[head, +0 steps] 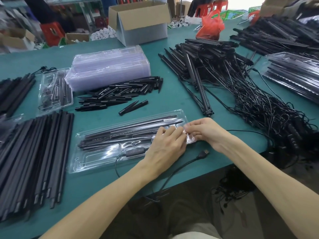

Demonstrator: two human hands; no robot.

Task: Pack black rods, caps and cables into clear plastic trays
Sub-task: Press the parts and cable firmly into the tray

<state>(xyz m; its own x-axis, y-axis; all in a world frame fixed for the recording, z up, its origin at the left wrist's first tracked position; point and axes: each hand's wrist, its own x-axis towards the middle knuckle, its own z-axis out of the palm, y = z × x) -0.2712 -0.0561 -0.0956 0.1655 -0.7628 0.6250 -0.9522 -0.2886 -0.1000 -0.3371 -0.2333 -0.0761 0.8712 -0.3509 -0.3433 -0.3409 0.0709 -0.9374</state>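
Working at the right end of a clear plastic tray (89, 161) on the green table (172, 100), both hands meet over its small end pockets. The left hand (165, 145) lies on the tray with fingers nearly straight, pressing down and gripping nothing. The right hand (203, 130) has its fingertips curled against the tray's end; whether they pinch the plastic or a small part cannot be told. Black rods (131, 130) fill the upper slots and a control box (134, 151) sits in a lower pocket, but the cable (172, 171) and its USB plug (203, 152) trail loose beside the tray. The step looks like seating an end piece; next, the cable probably needs coiling into its pocket
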